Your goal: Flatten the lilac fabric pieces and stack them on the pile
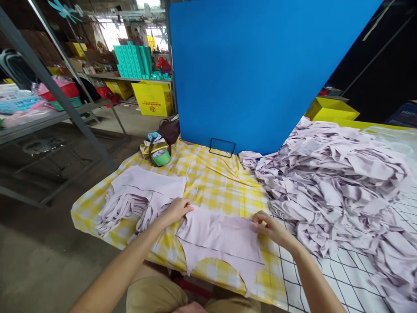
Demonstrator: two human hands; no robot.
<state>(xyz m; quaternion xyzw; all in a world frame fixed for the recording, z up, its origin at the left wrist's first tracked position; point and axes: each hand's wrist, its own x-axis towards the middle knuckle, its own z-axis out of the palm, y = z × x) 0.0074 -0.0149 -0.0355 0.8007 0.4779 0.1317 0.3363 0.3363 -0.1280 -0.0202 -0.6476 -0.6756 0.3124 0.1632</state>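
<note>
A pale lilac garment [221, 234], shaped like a sleeveless top, lies spread on the yellow checked tablecloth [208, 187] in front of me. Its curved neck edge and straps point toward my lap. My left hand [177, 211] pinches the far left corner. At the far right corner, my right hand [270, 228] holds the edge between thumb and fingers. Left of this piece sits a layered stack of matching lilac garments [143, 195], partly behind my left forearm. A large loose heap of the same lilac garments [335, 182] covers the right side.
A tall blue board [247, 74] stands at the back, with a black wire frame [222, 148] at its foot. A green tape roll [161, 157] and a dark bag [169, 130] lie at the back left. Beyond are a metal-framed table [55, 115] and yellow boxes [153, 99].
</note>
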